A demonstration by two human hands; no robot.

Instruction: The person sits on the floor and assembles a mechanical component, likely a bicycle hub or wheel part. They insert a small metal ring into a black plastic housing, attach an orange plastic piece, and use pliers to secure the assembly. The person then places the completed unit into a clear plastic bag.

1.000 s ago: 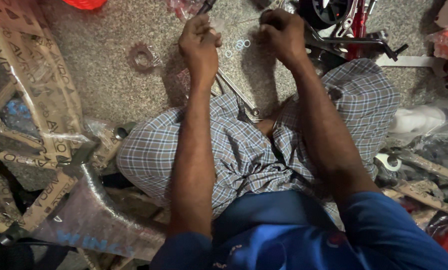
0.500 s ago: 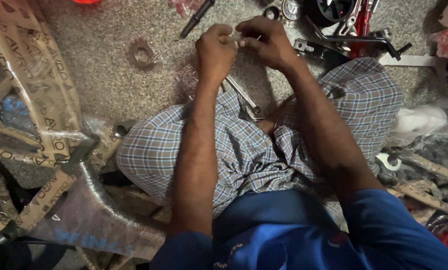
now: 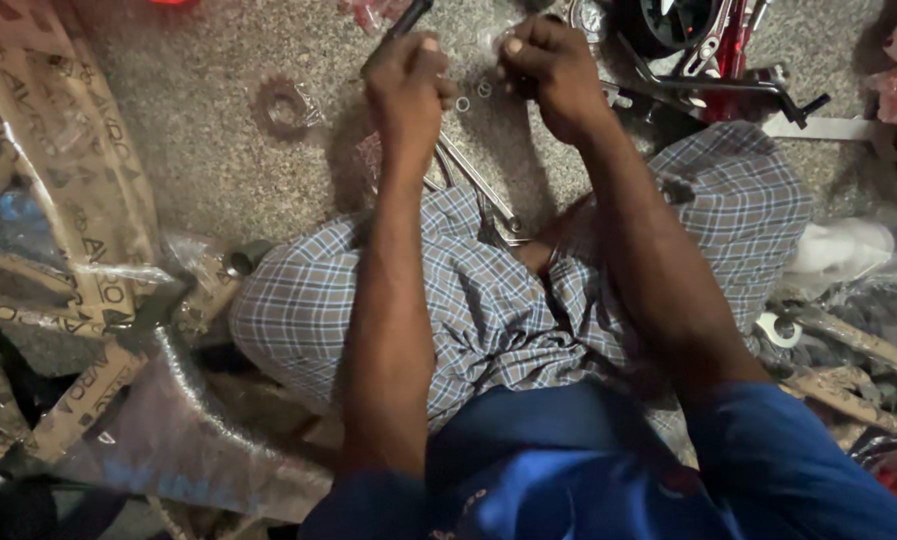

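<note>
Between left hand (image 3: 407, 85) and right hand (image 3: 552, 70), washers (image 3: 473, 96)

The person wore a blue short-sleeved shirt (image 3: 569, 480) and a blue-grey checked wrap (image 3: 489, 300) over the legs; both forearms were bare.

Hands part again

My left hand (image 3: 407, 85) and right hand (image 3: 552, 70), pressed together half a second ago, now sit apart, small rings (image 3: 472, 95) showing between them.
</note>
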